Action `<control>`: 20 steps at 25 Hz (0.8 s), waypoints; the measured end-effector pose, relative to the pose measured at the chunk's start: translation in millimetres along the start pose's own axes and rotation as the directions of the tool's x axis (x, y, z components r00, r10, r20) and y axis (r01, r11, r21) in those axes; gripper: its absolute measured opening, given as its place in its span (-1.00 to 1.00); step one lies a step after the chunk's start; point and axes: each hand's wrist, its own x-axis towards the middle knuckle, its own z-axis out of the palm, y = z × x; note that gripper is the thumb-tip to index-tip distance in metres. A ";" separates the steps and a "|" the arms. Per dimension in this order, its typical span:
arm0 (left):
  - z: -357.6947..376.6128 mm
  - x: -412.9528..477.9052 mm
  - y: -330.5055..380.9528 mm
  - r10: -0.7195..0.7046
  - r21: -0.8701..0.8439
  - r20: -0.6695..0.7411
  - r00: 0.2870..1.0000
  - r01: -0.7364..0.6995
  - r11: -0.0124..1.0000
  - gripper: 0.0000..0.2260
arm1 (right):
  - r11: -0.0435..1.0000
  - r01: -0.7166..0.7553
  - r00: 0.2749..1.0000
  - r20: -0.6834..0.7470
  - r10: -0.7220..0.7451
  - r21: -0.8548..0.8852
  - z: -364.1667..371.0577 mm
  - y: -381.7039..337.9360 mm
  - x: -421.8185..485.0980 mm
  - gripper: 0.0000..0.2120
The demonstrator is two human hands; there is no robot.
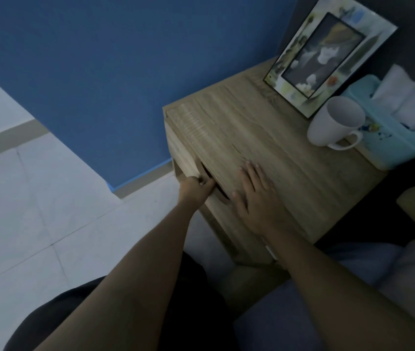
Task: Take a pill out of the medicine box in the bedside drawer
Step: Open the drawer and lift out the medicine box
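The wooden bedside cabinet (264, 158) stands against a blue wall (125, 59). On top – a picture frame (328, 54), tissue box (389, 127) with a small unreadable print, white mug (333, 122). The right hand (252, 196) lies spread flat on top; the left hand (196, 187) is curled on the drawer (191, 158) edge. The medicine box is hidden.

Both forearms are bare to the frame's lower edge, no sleeves or wristwear showing. The left hand (196, 187) and right hand (253, 198) are ungloved (no rings visible). Dark garment, possibly trousers, covers the lap.
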 end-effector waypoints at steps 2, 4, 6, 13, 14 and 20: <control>-11.7 -8.5 -10.6 -0.022 -0.007 0.016 1.000 0.022 1.000 -0.62 | 1.000 0.008 1.000 0.008 -0.008 -0.010 -0.1 0.2 0.0 -0.41; -26.8 -17.4 -27.4 -0.045 -0.008 0.032 0.998 0.045 0.999 -0.70 | 1.000 0.014 1.000 0.026 -0.013 -0.014 -0.4 1.5 0.3 -0.41; -42.8 -24.9 -45.8 -0.062 0.025 0.014 0.998 0.061 0.998 -0.71 | 1.000 0.010 0.999 0.034 -0.010 -0.020 -1.5 1.7 0.8 -0.40; -87.3 -56.4 -98.6 -0.150 0.062 -0.041 0.988 0.152 0.986 -0.69 | 0.996 -0.007 0.999 0.038 0.010 -0.085 -4.6 -2.9 -0.9 -0.46; -91.1 -60.6 -102.2 -0.169 0.061 -0.031 0.985 0.171 0.983 -0.66 | 0.995 -0.009 0.999 0.048 0.014 -0.101 -5.1 -3.7 0.1 -0.46; -106.1 -79.2 -85.4 0.079 0.076 -0.483 0.872 -0.048 0.996 -0.46 | 0.984 -0.147 0.981 -0.142 0.132 -0.098 -0.3 -37.8 -18.8 -0.51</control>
